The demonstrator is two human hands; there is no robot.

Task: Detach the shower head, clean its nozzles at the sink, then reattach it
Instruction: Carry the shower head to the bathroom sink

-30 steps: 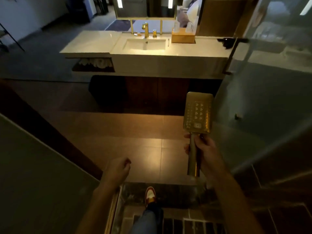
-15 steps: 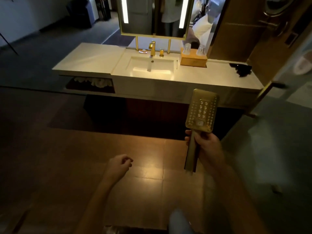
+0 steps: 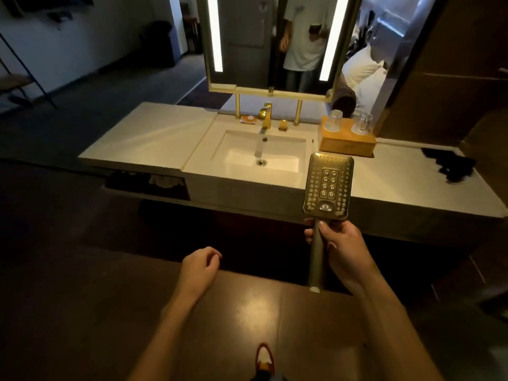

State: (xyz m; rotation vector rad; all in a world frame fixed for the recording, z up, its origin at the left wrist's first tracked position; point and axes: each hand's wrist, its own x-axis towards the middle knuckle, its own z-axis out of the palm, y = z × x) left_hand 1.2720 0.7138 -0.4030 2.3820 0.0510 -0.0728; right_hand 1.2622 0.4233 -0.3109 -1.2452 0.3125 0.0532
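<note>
Dim tiled floor [image 3: 275,306] lies nearest, with both forearms reaching out over it. On the left, the left hand [image 3: 202,266] hangs loosely curled, holding nothing. The right hand [image 3: 339,247] is wrapped round the handle of the shower head [image 3: 328,185] — long axis upright, nozzle face toward the camera. Beyond it, up and to the left, the sink [image 3: 264,158] sits under a running faucet [image 3: 265,116] — so the right hand is the nearer one.
</note>
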